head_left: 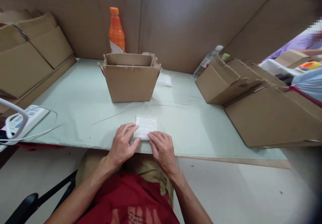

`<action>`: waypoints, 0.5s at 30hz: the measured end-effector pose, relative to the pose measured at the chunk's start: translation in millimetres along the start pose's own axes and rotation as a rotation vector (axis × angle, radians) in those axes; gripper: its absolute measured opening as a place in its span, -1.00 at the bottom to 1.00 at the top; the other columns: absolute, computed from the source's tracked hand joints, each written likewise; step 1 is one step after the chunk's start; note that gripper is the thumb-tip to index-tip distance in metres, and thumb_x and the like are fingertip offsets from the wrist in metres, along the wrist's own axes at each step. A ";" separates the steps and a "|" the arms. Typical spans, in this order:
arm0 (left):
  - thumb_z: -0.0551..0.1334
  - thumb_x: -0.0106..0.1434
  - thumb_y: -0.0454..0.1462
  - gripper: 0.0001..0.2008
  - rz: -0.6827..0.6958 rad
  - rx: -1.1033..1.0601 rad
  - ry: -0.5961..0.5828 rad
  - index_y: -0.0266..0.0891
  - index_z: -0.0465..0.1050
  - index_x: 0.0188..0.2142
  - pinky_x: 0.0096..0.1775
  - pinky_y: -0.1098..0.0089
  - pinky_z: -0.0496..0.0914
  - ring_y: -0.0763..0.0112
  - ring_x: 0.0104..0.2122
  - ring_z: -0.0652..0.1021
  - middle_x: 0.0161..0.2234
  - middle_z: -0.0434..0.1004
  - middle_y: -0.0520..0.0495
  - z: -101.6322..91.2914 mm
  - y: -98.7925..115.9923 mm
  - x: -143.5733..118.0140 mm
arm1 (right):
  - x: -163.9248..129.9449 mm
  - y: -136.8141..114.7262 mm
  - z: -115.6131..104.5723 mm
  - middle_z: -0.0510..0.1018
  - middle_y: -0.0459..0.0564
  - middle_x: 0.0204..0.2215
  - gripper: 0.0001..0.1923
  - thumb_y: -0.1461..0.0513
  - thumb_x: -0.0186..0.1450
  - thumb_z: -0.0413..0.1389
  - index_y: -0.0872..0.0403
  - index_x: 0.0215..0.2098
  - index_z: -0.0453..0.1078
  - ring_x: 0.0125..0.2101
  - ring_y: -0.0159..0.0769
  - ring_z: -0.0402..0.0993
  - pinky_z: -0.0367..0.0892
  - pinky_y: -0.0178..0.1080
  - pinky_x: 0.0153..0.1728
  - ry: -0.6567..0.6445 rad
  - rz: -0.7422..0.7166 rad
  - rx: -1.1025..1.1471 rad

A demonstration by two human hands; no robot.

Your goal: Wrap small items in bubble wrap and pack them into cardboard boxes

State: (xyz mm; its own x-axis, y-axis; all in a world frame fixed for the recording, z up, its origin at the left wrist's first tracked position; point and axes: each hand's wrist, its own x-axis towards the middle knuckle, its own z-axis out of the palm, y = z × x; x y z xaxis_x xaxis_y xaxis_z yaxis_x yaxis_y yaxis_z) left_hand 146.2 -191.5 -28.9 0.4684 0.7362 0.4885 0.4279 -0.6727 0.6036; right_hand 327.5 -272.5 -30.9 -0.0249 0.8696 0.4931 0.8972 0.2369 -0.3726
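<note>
Left hand (123, 143) flat, fingers spread, pressing the white packet's (145, 126) left edge | right hand (162, 149) fingers together, tips on its near right corner | packet lies flat at the near edge of the pale green surface (75, 106) | beyond: open cardboard box (129, 79) | farthest: orange bottle (116, 31).

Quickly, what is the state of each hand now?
Left hand: open, fingers resting on the white packet.
Right hand: open, fingertips pressing the same packet.
</note>
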 end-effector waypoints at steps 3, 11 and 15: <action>0.16 0.29 -0.39 -0.66 0.022 -0.046 -0.060 -0.23 0.40 0.07 0.02 0.18 0.39 0.21 -0.05 0.50 -0.07 0.56 -0.16 -6.0 0.1 -7.6 | 4.4 -0.6 -7.2 0.66 0.02 -0.20 -0.77 0.32 0.42 0.03 0.04 -0.03 0.47 -0.20 -0.19 0.53 0.35 -0.11 -0.14 -0.050 0.045 0.130; 0.16 0.34 -0.31 -0.70 -0.110 0.054 -0.142 -0.30 0.43 0.05 -0.21 0.21 0.41 0.24 -0.31 0.50 -0.29 0.57 -0.10 -7.9 -2.8 0.2 | -4.9 -2.4 -18.7 0.55 0.11 -0.05 -0.75 0.27 0.39 0.10 0.03 0.03 0.43 -0.04 -0.12 0.46 0.35 -0.07 -0.08 -0.006 0.066 0.087; 0.18 0.35 -0.26 -0.72 -0.135 0.058 -0.119 -0.28 0.44 0.03 -0.19 0.20 0.41 0.25 -0.31 0.51 -0.30 0.56 -0.09 -2.2 -3.6 8.0 | -3.4 -2.6 -14.9 0.57 0.09 -0.07 -0.77 0.26 0.38 0.12 0.03 0.00 0.43 -0.09 -0.09 0.46 0.33 -0.05 -0.13 -0.076 0.024 0.019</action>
State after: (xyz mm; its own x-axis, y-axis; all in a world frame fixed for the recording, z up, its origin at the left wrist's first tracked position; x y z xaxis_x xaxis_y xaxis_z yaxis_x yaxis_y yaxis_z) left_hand 146.7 -183.0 -25.7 0.4903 0.8083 0.3260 0.5348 -0.5743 0.6198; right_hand 331.8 -282.6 -19.8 -0.0372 0.9056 0.4225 0.8897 0.2225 -0.3986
